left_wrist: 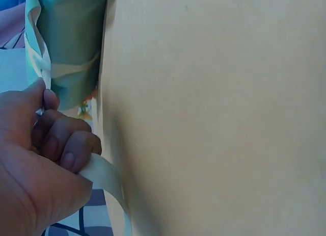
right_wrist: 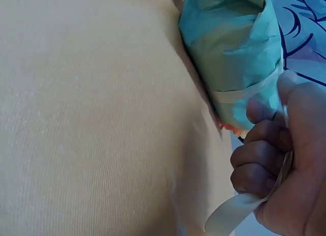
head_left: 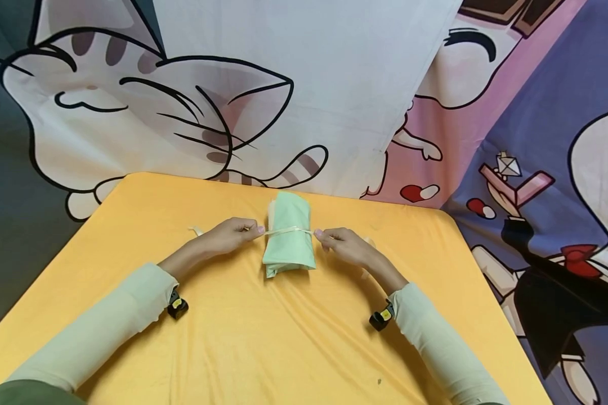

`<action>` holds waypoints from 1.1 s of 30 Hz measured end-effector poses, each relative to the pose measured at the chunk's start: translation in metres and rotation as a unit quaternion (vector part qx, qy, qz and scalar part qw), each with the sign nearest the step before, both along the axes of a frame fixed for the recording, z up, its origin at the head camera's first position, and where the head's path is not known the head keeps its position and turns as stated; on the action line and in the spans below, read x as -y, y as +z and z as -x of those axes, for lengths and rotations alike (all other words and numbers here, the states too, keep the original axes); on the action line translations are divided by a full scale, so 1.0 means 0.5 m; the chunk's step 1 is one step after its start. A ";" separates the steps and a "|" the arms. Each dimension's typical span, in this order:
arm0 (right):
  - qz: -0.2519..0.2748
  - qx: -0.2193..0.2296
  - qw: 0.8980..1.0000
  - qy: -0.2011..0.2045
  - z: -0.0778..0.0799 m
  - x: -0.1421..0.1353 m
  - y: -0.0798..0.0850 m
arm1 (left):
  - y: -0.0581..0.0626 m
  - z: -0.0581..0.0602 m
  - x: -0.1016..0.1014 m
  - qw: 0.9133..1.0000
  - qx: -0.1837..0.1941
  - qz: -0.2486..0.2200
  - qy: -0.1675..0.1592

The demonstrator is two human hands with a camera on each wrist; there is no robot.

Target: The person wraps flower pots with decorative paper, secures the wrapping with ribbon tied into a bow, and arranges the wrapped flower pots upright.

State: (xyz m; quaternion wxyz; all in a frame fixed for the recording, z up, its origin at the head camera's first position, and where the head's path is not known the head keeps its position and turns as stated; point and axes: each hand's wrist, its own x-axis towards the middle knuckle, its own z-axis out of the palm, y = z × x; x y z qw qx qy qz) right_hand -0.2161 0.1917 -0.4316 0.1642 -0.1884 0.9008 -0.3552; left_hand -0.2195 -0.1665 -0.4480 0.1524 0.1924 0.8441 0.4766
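Observation:
A mint-green wrapped bundle [head_left: 287, 250] lies at the middle of the table, with a pale ribbon [head_left: 284, 230] running across it. On the bundle's left side, my left hand [head_left: 229, 236] pinches one end of the ribbon between thumb and forefinger. My right hand [head_left: 347, 246] pinches the other end on the right, and the ribbon is stretched between the two. Loose ribbon tails [left_wrist: 104, 177] hang out below the curled fingers in the left wrist view, as does a ribbon tail [right_wrist: 232, 213] in the right. Something orange [right_wrist: 232, 129] peeks from the bundle's far end.
The yellow cloth-covered table [head_left: 263, 337] has its back edge just behind the bundle. A white cartoon-cat curtain [head_left: 334, 84] hangs at the back, and a blue printed curtain [head_left: 537, 140] at the right. Each wrist carries a small black camera [head_left: 177, 306].

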 end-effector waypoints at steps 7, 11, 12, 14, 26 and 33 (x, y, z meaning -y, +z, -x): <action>-0.020 -0.008 1.000 0.007 -0.006 -0.009 0.008 | 0.006 0.008 0.030 0.999 -0.047 0.008 -0.019; -0.026 -0.010 1.000 0.000 -0.007 -0.012 0.007 | 0.010 0.010 0.036 0.998 -0.060 0.021 -0.027; -0.025 -0.007 1.000 -0.004 -0.007 -0.012 0.005 | 0.009 0.011 0.035 0.998 -0.059 0.023 -0.025; -0.023 0.004 1.000 -0.016 -0.006 -0.008 0.003 | 0.018 0.002 0.028 0.998 -0.050 0.044 -0.009; -0.126 0.109 0.982 -0.089 -0.003 0.028 0.018 | -0.008 -0.015 0.012 0.996 -0.055 0.068 0.013; -0.129 0.113 0.983 -0.060 0.012 0.025 0.035 | 0.016 -0.008 0.007 0.999 -0.016 0.032 0.005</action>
